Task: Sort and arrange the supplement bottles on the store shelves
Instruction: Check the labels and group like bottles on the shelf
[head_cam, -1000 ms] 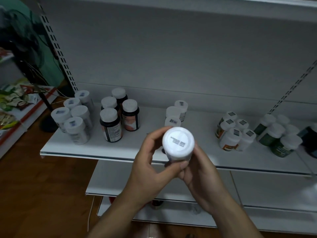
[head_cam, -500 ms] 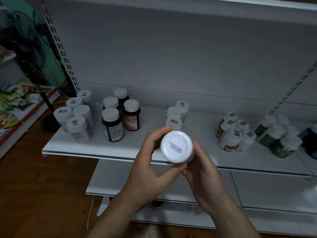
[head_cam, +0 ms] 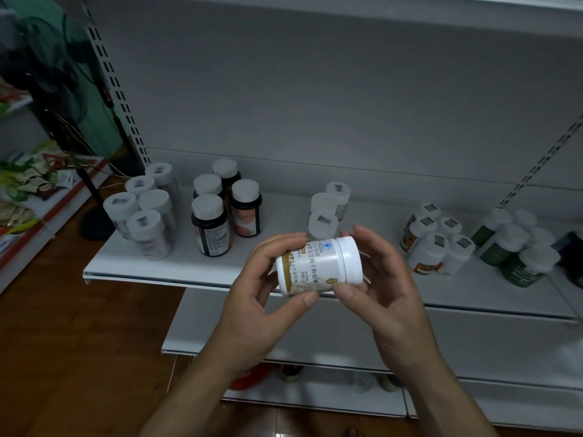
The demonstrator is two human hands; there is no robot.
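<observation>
A white supplement bottle (head_cam: 318, 266) with a gold-and-white label lies on its side in front of the shelf, cap pointing right. My left hand (head_cam: 262, 298) grips its base end with thumb below and fingers above. My right hand (head_cam: 381, 288) holds the cap end, thumb under the label. On the white shelf (head_cam: 176, 269) stand groups: clear bottles (head_cam: 142, 212) at left, dark bottles (head_cam: 220, 209), three white bottles (head_cam: 328, 206) just behind the held one, white orange-labelled bottles (head_cam: 435, 241), and green bottles (head_cam: 517, 250) at right.
A lower white shelf (head_cam: 473, 348) runs under my hands, with dim items beneath it. A standing fan (head_cam: 53, 99) and a rack of packaged goods (head_cam: 28, 184) are at the left. Wooden floor (head_cam: 72, 342) lies at the lower left.
The held bottle has been tipped from cap-toward-me to lying sideways, so its label now faces up. Both hands shifted their grip around it and stayed in front of the shelf.
</observation>
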